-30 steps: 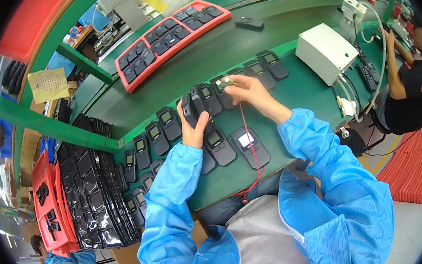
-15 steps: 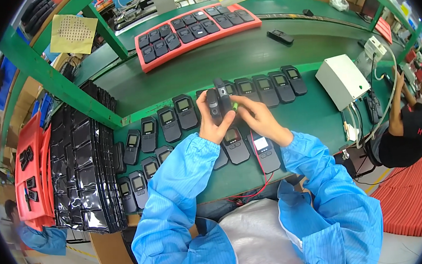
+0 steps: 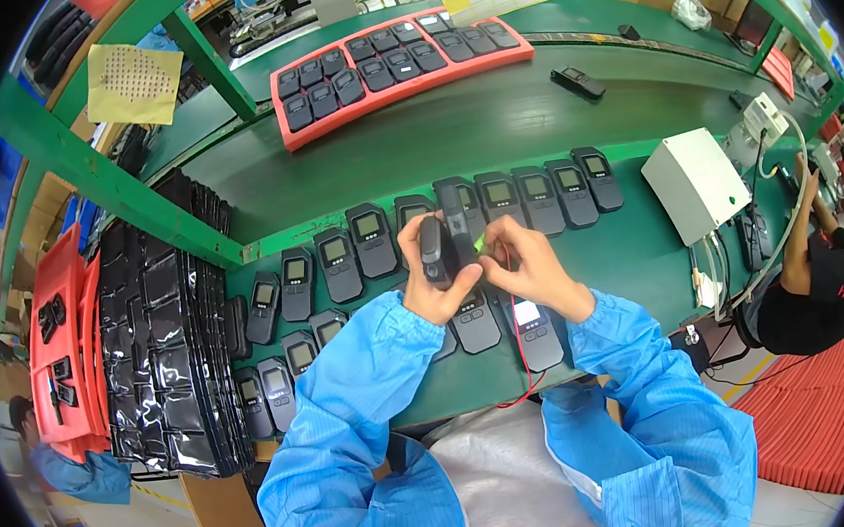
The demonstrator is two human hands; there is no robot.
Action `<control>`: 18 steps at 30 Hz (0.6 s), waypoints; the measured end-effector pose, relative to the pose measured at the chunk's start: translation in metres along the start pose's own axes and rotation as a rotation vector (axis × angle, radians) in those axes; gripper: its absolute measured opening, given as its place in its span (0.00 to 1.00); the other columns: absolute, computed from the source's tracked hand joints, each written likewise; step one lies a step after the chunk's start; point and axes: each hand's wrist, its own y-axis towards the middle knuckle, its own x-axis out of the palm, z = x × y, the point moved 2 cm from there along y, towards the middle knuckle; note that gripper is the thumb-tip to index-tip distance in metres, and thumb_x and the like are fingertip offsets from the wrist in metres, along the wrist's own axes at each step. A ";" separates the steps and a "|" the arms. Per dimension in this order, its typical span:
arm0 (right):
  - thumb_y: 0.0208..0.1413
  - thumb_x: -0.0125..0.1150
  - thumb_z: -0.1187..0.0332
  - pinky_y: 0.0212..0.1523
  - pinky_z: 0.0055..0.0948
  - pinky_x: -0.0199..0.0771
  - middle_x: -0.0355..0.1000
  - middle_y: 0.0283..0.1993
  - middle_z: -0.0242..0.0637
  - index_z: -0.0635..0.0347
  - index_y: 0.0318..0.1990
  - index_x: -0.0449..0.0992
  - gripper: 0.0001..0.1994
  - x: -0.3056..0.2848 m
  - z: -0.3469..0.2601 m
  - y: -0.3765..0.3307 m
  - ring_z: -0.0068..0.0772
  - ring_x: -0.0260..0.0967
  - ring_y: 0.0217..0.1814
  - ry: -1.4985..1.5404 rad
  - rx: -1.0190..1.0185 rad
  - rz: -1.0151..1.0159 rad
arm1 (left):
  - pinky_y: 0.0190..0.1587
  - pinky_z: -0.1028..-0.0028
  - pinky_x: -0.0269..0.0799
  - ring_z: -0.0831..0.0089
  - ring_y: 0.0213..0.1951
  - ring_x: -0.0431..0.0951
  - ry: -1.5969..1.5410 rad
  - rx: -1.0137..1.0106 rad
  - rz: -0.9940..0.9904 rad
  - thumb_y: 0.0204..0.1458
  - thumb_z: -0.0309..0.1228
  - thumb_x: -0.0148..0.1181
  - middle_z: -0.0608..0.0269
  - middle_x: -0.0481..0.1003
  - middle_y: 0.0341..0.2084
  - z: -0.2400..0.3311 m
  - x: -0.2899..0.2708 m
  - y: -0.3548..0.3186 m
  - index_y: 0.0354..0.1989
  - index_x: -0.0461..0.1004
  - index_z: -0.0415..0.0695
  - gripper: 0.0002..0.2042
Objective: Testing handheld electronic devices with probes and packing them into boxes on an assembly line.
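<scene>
Two dark units (image 3: 455, 222) stand on end, side by side, above the counter (image 3: 424, 404), both held in the left hand (image 3: 433, 298), its thumb along the near side. If that one grip slackens or the pair twists, a unit could slide free and drop onto those below. The right hand (image 3: 533, 269) pinches a small green piece (image 3: 481, 243) close against the right unit; its exact contact is hidden by the fingers. A slip there could scratch the casing, or the piece could miss its spot, since the hold is narrow and the view tight.

A red wire (image 3: 516, 320) hangs from the right hand and runs down across the lit unit (image 3: 536, 342) toward the near edge. Pulled short or snagged, it could tug the piece away or drag that unit askew.

Beyond the hands, a row of units (image 3: 339, 264) stands closely spaced; a careless knuckle or sleeve could jostle them. The white box (image 3: 696, 184) and red tray (image 3: 368, 106) sit well apart, so they seem at little risk.
</scene>
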 end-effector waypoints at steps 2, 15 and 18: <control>0.49 0.64 0.71 0.27 0.29 0.68 0.68 0.28 0.35 0.60 0.39 0.68 0.13 -0.003 0.002 0.002 0.29 0.67 0.26 -0.054 -0.064 0.021 | 0.61 0.61 0.62 0.61 0.59 0.64 -0.035 -0.032 0.006 0.50 0.38 0.70 0.50 0.57 0.60 0.000 0.002 -0.001 0.67 0.40 0.44 0.45; 0.40 0.75 0.66 0.26 0.27 0.67 0.66 0.22 0.34 0.60 0.44 0.65 0.26 0.000 -0.010 0.003 0.29 0.67 0.23 -0.065 -0.175 0.029 | 0.61 0.61 0.62 0.64 0.59 0.65 -0.424 -0.357 -0.110 0.50 0.32 0.70 0.52 0.61 0.58 0.012 0.004 0.010 0.71 0.35 0.53 0.49; 0.39 0.77 0.66 0.28 0.24 0.65 0.69 0.27 0.35 0.60 0.48 0.61 0.31 0.002 -0.006 -0.003 0.26 0.66 0.25 0.002 -0.057 -0.002 | 0.61 0.61 0.63 0.64 0.59 0.65 -0.460 -0.363 -0.124 0.50 0.31 0.69 0.52 0.61 0.58 0.011 0.005 0.009 0.71 0.34 0.53 0.49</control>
